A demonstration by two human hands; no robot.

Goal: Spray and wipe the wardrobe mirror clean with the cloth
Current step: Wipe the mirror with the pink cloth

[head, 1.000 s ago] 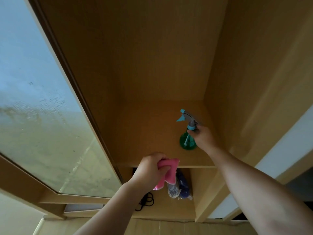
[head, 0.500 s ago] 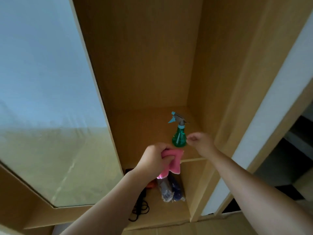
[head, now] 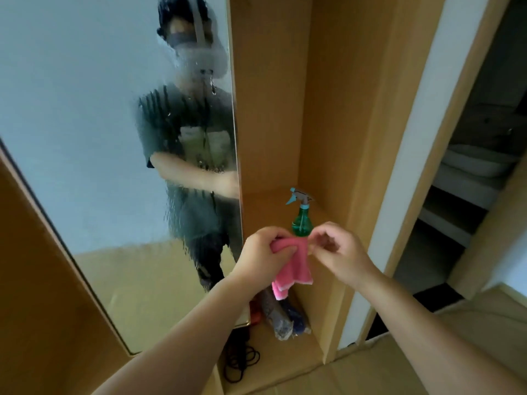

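Softness governs the pink cloth (head: 293,269): it is light and limp, hanging in folds, and will bunch or slip out of a loose grip, so it is best gathered into a flat pad under the palm before it meets glass. It hangs in front of the open wardrobe compartment, just right of the wardrobe mirror (head: 85,109). The left hand (head: 262,252) is clenched round its upper part. The right hand (head: 339,252), fingers curled, appears to pinch the top corner beside it, as if to spread or refold the cloth. Just behind both hands a green spray bottle (head: 301,220) with a blue trigger head stands upright on the wooden shelf (head: 265,206), untouched. The mirror's right half carries droplets and run streaks, so the glass looks sprayed and not yet wiped. Below the shelf lie a wrapped bundle (head: 278,317) and a coiled black cable (head: 242,363).
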